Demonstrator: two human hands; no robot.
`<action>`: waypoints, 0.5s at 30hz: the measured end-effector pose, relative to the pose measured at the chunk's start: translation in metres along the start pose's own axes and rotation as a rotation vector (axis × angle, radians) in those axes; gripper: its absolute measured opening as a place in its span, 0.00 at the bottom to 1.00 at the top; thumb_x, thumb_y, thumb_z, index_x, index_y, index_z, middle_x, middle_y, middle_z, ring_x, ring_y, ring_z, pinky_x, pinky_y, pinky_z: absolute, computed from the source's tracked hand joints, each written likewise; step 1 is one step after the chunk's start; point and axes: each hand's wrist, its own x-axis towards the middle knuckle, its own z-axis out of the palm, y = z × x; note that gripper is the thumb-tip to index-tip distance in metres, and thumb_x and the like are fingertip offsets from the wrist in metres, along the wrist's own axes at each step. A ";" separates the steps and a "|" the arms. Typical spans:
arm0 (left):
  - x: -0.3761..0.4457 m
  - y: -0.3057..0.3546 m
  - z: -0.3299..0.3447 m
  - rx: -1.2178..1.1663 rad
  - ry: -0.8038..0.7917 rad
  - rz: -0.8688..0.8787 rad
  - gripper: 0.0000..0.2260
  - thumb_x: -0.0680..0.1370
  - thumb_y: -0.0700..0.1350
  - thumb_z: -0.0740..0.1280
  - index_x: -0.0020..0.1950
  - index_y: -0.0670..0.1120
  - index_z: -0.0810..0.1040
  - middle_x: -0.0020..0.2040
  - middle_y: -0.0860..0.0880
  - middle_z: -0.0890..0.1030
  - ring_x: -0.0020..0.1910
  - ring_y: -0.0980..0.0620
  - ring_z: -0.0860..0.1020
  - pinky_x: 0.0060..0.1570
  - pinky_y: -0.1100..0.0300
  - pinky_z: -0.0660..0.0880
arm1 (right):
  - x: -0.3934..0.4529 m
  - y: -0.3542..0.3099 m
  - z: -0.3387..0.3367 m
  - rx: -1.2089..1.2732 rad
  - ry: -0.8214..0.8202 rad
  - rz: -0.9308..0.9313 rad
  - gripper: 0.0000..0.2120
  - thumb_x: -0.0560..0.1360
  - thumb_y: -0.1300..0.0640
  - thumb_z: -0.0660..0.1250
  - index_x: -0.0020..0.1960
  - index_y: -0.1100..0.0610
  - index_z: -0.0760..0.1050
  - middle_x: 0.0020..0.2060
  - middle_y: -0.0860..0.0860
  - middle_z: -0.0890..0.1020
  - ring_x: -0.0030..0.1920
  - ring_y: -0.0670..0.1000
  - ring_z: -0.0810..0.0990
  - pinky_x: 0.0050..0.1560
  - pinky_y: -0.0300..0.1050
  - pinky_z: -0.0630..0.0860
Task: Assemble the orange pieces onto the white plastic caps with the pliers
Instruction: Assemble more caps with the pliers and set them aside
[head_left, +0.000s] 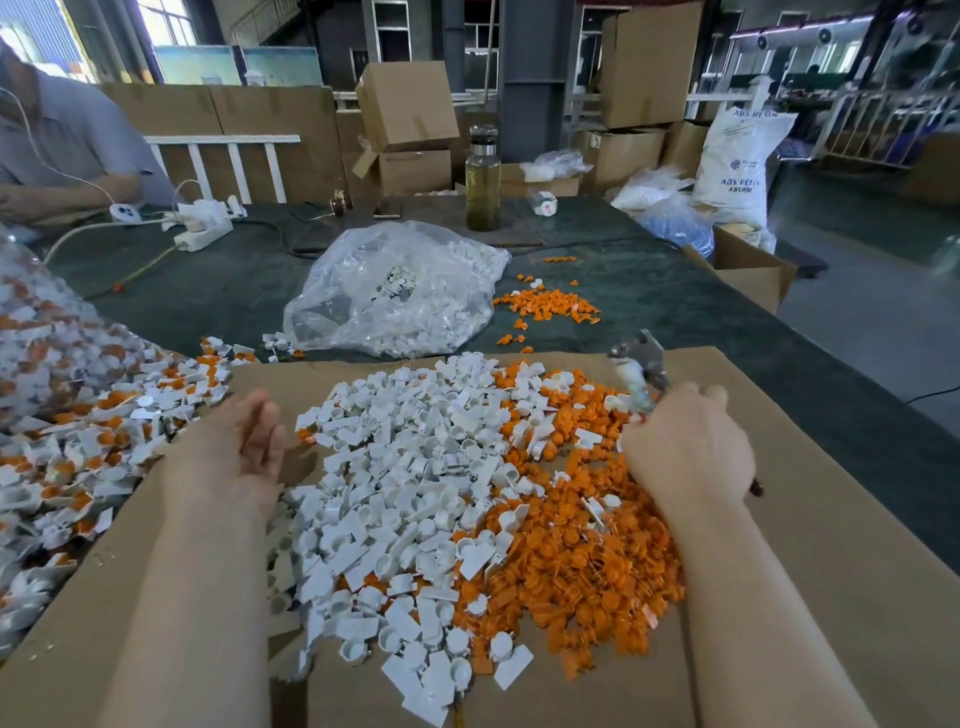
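Brown cardboard sheet (779, 519) covers the near part of a dark green table (649, 291), in a workshop stacked with cardboard boxes (402, 104). On the sheet lies a broad heap: white plastic caps (405, 483) on its left and middle, orange pieces (571, 561) on its right, the two mingling where they meet. The left hand (236, 452) hovers at the heap's left edge, palm turned inward, fingers straight and relaxed, holding nothing. The right hand (685, 447) rests on the orange side, fingers curled round the handles of the pliers (636, 364), whose metal head points up and away, above the heap's far right corner; whether the jaws grip a part I cannot tell.

To the left, off the sheet, spreads a pile of assembled caps (93, 431) with orange showing in them, partly under clear plastic. Beyond the heap sits a clear plastic bag (395, 296) of white parts, and just to its right a small scatter of loose orange pieces (545, 306) on the table. Further back stand a glass bottle (483, 176) of yellowish liquid and a white power strip (202, 228) with cables. Another person's arm (67, 192) rests at the far left. A white resin sack (737, 161) stands at the right, behind an open box (748, 270).
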 end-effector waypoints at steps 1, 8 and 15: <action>0.002 -0.002 0.002 0.053 -0.022 0.015 0.05 0.81 0.43 0.66 0.55 0.48 0.79 0.45 0.54 0.85 0.42 0.61 0.82 0.40 0.66 0.79 | 0.003 0.005 -0.001 -0.024 -0.011 0.053 0.18 0.76 0.55 0.64 0.62 0.61 0.68 0.49 0.55 0.67 0.32 0.52 0.68 0.34 0.46 0.69; 0.008 -0.011 0.006 0.390 -0.093 0.155 0.04 0.80 0.41 0.68 0.49 0.49 0.80 0.46 0.50 0.85 0.48 0.55 0.83 0.49 0.59 0.78 | 0.011 0.027 0.000 -0.031 -0.200 0.218 0.17 0.76 0.54 0.63 0.62 0.61 0.68 0.53 0.58 0.69 0.48 0.57 0.76 0.51 0.54 0.76; 0.007 -0.012 0.009 0.533 -0.065 0.189 0.06 0.80 0.41 0.68 0.45 0.51 0.81 0.46 0.51 0.85 0.50 0.53 0.82 0.57 0.54 0.78 | 0.007 0.013 0.006 0.078 -0.295 0.085 0.11 0.74 0.56 0.63 0.54 0.59 0.73 0.49 0.56 0.78 0.44 0.56 0.79 0.46 0.51 0.80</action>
